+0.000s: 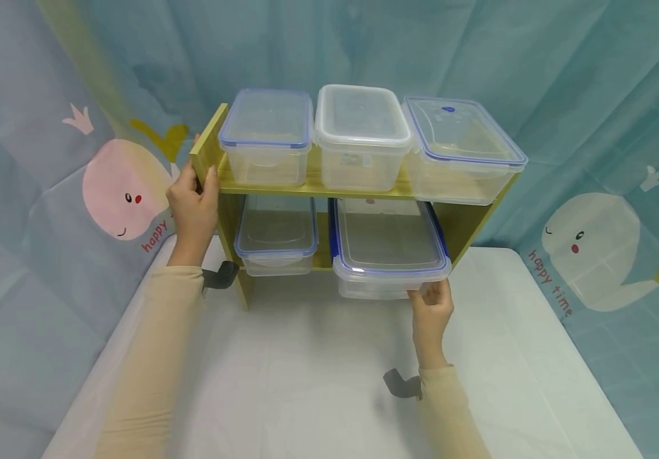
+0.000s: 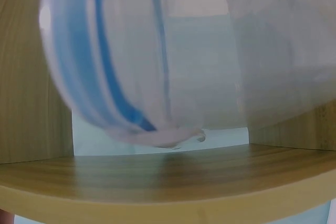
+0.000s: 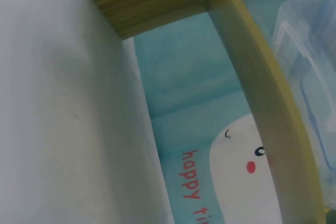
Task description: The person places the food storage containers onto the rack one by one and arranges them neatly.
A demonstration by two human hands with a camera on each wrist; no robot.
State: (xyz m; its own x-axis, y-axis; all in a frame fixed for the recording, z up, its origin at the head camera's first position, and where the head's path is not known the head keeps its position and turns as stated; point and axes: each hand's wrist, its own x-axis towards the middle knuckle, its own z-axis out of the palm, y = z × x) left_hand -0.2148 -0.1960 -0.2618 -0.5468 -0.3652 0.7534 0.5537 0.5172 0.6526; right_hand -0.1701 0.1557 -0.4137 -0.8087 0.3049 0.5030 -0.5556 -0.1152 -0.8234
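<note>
A two-tier wooden shelf [image 1: 320, 189] stands on the white surface with clear plastic food containers on both tiers. My left hand [image 1: 194, 207] grips its left side panel [image 1: 210, 143] near the top, thumb on the inner face and fingers on the outer. On the lower tier, a wide food container with a dark blue rim [image 1: 389, 236] juts past the shelf's front edge. My right hand [image 1: 432, 315] holds it at the front right corner, from below. Its clear wall [image 3: 315, 61] shows at the right of the right wrist view, beside the shelf board [image 3: 252, 72].
A smaller blue-rimmed container [image 1: 277, 233] sits left on the lower tier. Above stand a blue-lidded container [image 1: 266, 127], a white-lidded one [image 1: 363, 127] and a wide one [image 1: 467, 140] at the right. Printed teal curtains [image 1: 329, 38] hang behind the white table [image 1: 306, 382].
</note>
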